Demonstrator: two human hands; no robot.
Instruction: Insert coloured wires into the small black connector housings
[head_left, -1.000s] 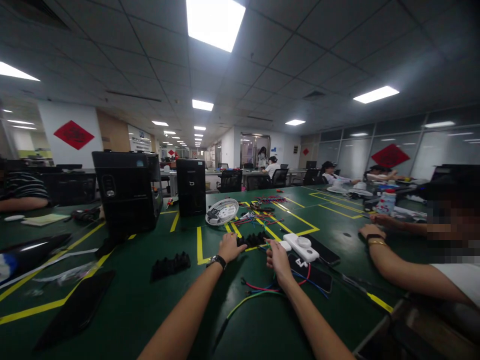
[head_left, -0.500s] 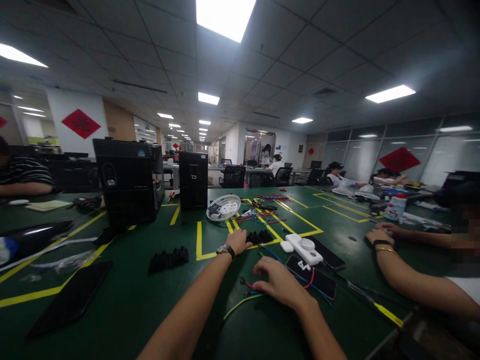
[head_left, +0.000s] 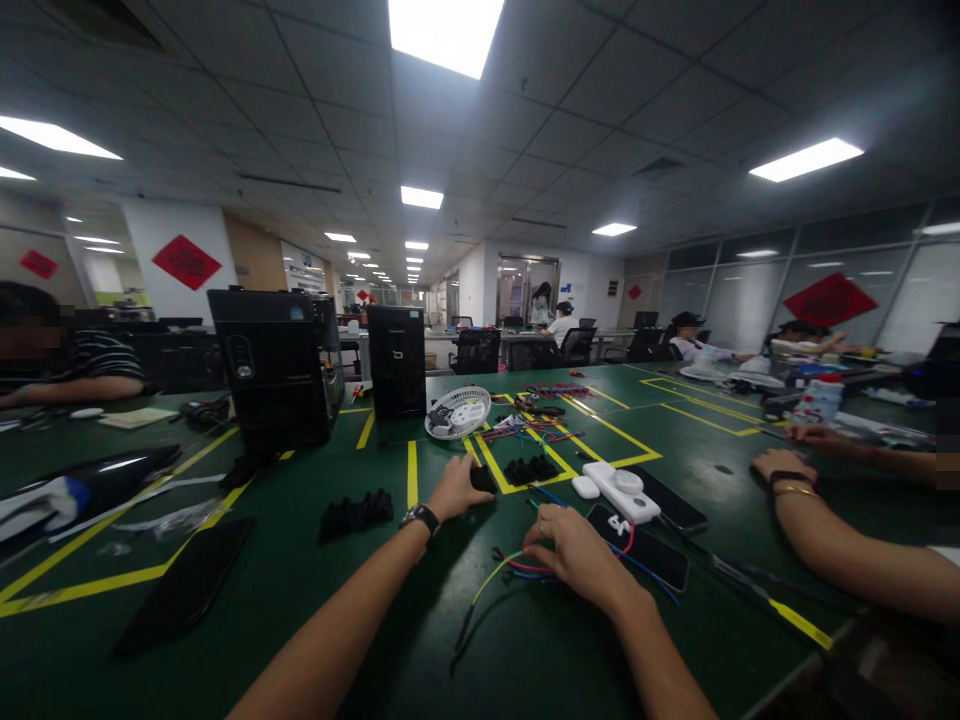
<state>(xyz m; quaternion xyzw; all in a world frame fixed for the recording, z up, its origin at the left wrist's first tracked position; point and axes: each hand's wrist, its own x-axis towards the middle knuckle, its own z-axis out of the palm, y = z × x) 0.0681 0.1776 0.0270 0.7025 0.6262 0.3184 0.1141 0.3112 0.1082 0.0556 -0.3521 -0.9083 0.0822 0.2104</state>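
Observation:
My left hand (head_left: pixel 452 488) is closed on a small black block (head_left: pixel 484 480), thumb and fingers at its near side, low over the green table (head_left: pixel 420 630). Just right of it lies a black ridged part (head_left: pixel 530 469); a similar black ridged part (head_left: pixel 356 515) lies to its left. My right hand (head_left: pixel 571 548) is pinched on a bundle of thin wires. A yellow-green wire (head_left: pixel 491 580) with a dark end trails left from the fingers, and a blue wire (head_left: pixel 652 577) runs out to the right. The fingertips partly hide the bundle.
Near my right hand lie a dark phone (head_left: pixel 652 560) and a white device (head_left: pixel 621 490). Further back are a white basket (head_left: pixel 459 412), loose coloured wires (head_left: pixel 540 425) and two black computer cases (head_left: pixel 274 375). At right rest a co-worker's arms (head_left: pixel 810 510).
My left hand has shifted slightly left, away from the ridged part, and now shows a black block in its grip. My right hand has closed on the wires, and the yellow-green wire has swung.

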